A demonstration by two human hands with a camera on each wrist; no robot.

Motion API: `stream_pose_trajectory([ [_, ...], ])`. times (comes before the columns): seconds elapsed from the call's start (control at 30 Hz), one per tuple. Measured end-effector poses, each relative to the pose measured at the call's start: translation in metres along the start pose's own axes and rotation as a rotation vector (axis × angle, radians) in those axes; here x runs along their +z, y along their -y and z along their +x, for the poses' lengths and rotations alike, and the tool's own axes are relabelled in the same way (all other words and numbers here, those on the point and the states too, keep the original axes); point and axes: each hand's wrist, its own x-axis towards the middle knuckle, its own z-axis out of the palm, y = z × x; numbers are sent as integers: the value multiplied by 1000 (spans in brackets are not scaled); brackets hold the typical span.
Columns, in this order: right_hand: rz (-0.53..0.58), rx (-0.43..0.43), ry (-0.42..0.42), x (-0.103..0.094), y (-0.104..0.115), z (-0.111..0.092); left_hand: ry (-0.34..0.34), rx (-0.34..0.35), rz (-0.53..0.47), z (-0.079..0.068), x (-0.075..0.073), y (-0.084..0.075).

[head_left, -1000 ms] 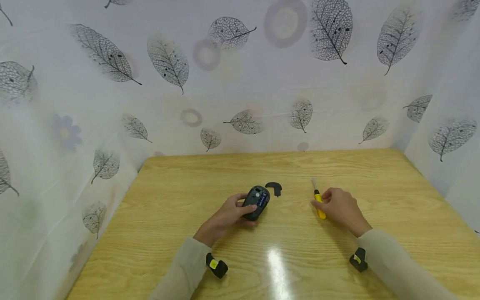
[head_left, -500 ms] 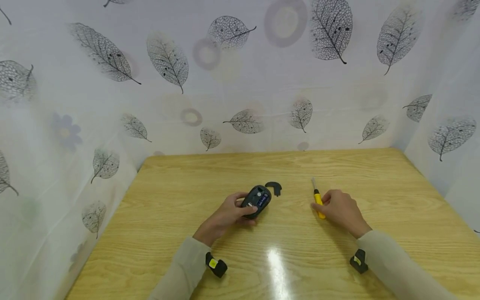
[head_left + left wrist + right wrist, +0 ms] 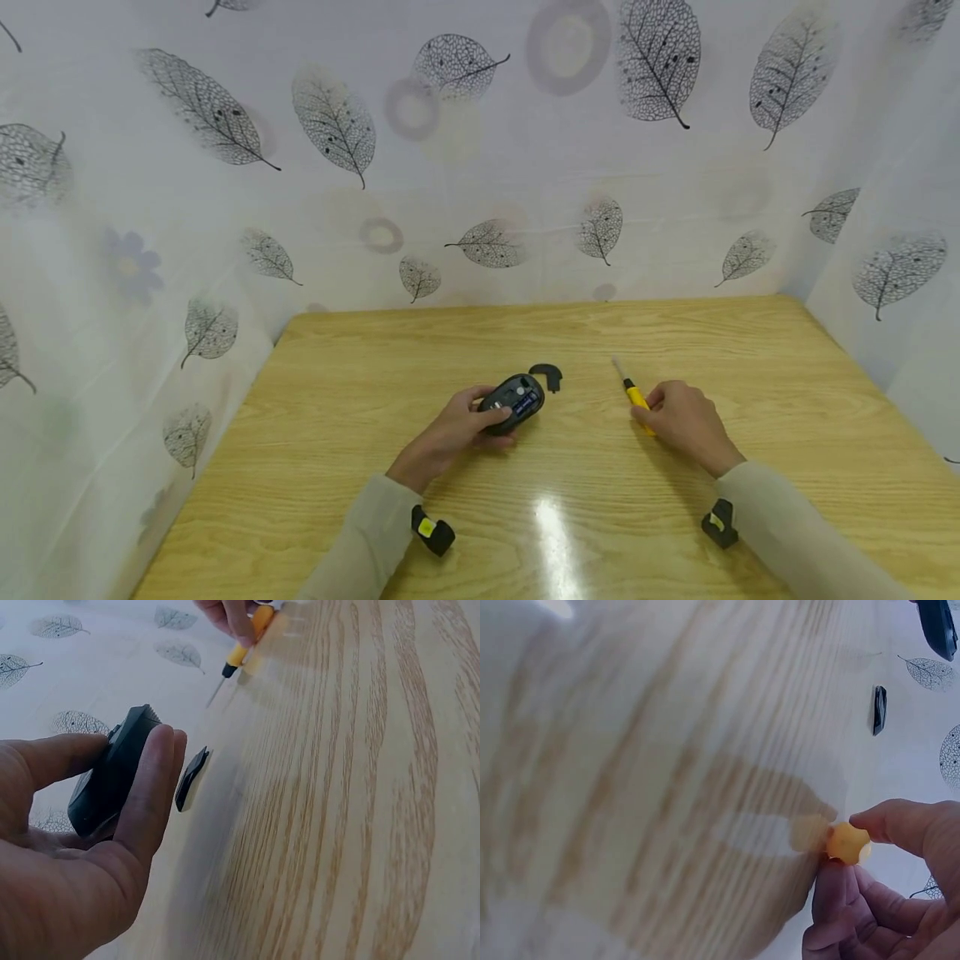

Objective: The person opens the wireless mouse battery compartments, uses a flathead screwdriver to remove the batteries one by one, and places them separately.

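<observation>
A black computer mouse (image 3: 517, 398) is held in my left hand (image 3: 459, 427), underside up, with the thumb across it. Its battery compartment is uncovered and a dark blue battery (image 3: 526, 403) lies inside. In the left wrist view the mouse (image 3: 112, 776) stands on edge between thumb and fingers, above the table. My right hand (image 3: 688, 418) pinches a yellow-handled screwdriver (image 3: 637, 397) by its handle, the metal shaft pointing away and slightly left. The right wrist view shows the handle's yellow end (image 3: 847, 843) between thumb and fingers.
The curved black battery cover (image 3: 547, 374) lies on the wooden table (image 3: 375, 350) just beyond the mouse. A white leaf-patterned curtain (image 3: 525, 167) rises behind the table and along both sides. Each wrist wears a black camera mount (image 3: 432, 530).
The left hand has turned the mouse clockwise, its far end now farther right. The screwdriver's tip has swung to the left in the right hand. The cover has stayed in place.
</observation>
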Motion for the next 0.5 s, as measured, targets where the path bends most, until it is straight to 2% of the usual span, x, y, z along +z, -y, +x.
stream_pose_trajectory([
  [0.17, 9, -25, -6, 0, -2, -1, 31, 8, -16, 0, 0, 0],
  [0.5, -6, -43, -16, -3, -5, 2, 32, 14, 29, 2, -2, 0],
])
